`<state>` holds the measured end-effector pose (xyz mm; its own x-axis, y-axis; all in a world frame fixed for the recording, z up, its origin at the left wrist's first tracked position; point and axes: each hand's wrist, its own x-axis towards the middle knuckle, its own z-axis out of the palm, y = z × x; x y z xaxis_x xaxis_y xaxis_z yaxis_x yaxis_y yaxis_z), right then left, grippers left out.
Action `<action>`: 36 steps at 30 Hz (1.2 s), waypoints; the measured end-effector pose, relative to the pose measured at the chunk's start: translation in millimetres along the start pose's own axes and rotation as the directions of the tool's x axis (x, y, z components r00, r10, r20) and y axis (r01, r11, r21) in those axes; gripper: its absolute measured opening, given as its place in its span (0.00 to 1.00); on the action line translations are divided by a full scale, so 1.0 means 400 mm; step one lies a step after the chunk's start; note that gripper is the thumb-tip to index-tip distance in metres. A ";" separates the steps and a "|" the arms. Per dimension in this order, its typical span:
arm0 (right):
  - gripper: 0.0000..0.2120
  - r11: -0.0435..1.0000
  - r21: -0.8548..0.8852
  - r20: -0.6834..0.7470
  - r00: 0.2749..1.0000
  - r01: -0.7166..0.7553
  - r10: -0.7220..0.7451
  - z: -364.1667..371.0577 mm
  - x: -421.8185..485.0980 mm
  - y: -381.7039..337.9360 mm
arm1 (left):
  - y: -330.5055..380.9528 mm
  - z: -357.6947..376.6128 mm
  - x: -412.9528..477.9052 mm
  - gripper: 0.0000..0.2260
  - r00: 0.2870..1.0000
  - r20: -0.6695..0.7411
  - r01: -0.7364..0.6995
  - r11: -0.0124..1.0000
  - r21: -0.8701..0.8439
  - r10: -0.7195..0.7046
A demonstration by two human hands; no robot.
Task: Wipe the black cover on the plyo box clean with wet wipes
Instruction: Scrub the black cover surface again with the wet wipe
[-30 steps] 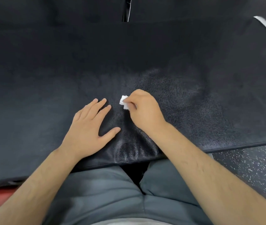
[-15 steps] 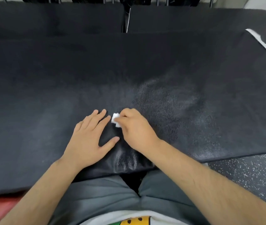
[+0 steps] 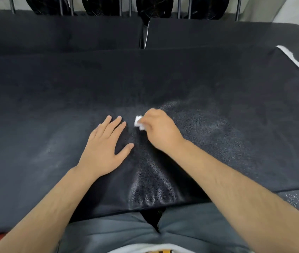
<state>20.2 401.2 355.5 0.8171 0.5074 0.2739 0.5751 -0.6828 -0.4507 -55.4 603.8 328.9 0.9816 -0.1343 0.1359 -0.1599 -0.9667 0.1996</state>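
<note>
Head view shows our right hand (image 3: 160, 130) pinching a small wet wipe (image 3: 139, 122) against the black cover (image 3: 218, 79), our left hand (image 3: 105, 145) spread flat just beside it; most unwiped cover lies ahead and leftward.

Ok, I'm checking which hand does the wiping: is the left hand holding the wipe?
No, the left hand lies flat on the black cover, while the right hand pinches the white wipe.
</note>
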 end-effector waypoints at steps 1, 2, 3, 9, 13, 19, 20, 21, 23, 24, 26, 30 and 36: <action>0.13 0.998 0.002 -0.039 0.997 -0.070 0.070 -0.007 0.021 0.021 | -0.001 0.000 -0.002 0.33 1.000 -0.005 0.008 1.000 -0.003 -0.008; 0.12 0.993 0.011 -0.074 0.990 -0.119 0.119 -0.006 0.030 0.026 | 0.000 -0.001 -0.005 0.33 1.000 -0.012 0.014 1.000 -0.009 -0.014; 0.12 0.990 0.015 -0.095 0.986 -0.140 0.141 0.002 0.032 0.017 | 0.000 -0.002 -0.004 0.33 1.000 -0.015 0.017 1.000 -0.013 -0.017; 0.13 0.996 0.049 0.035 0.997 0.074 -0.076 0.022 -0.009 -0.021 | -0.002 0.009 -0.002 0.33 1.000 -0.010 0.016 1.000 -0.013 -0.016; 0.15 0.989 0.022 -0.128 0.980 -0.149 0.151 0.018 0.063 0.026 | 0.001 0.005 -0.002 0.33 1.000 -0.010 0.012 1.000 -0.023 -0.012; 0.14 0.998 0.068 -0.018 1.000 0.019 -0.018 0.039 0.036 -0.034 | -0.007 -0.018 0.021 0.30 0.998 -0.008 0.057 0.991 -0.125 -0.059; 0.15 0.998 0.052 -0.014 0.999 -0.030 0.031 0.028 0.062 -0.011 | -0.012 -0.027 0.037 0.29 0.998 -0.033 0.055 0.988 -0.143 -0.060; 0.15 0.994 0.035 -0.024 0.995 -0.099 0.100 0.019 0.090 0.013 | -0.019 -0.034 0.055 0.29 0.996 -0.052 0.057 0.987 -0.153 -0.066; 0.14 0.972 0.056 -0.053 0.972 -0.226 0.229 0.011 0.130 0.036 | -0.031 -0.036 0.086 0.30 0.997 -0.048 0.060 0.990 -0.125 -0.066; 0.14 0.969 0.062 -0.068 0.968 -0.238 0.242 0.018 0.135 0.029 | -0.035 -0.030 0.093 0.33 0.998 -0.032 0.048 0.995 -0.089 -0.051; 0.14 0.986 0.056 -0.050 0.985 -0.160 0.163 0.035 0.117 0.000 | -0.035 -0.014 0.093 0.35 0.999 0.000 0.032 0.999 -0.025 -0.032; 0.12 0.997 0.069 0.070 0.997 -0.037 0.032 0.015 0.091 0.015 | -0.034 -0.007 0.088 0.35 0.999 -0.025 0.041 0.999 -0.001 -0.041; 0.11 0.963 0.144 -0.039 0.971 -0.229 0.237 0.026 0.177 0.025 | -0.034 -0.002 0.088 0.34 0.999 -0.030 0.040 0.999 -0.009 -0.040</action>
<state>83.4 435.7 361.4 0.9310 0.3103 0.1921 0.3604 -0.6982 -0.6186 -18.8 612.5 331.9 0.9836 -0.0892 0.1568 -0.1219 -0.9692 0.2138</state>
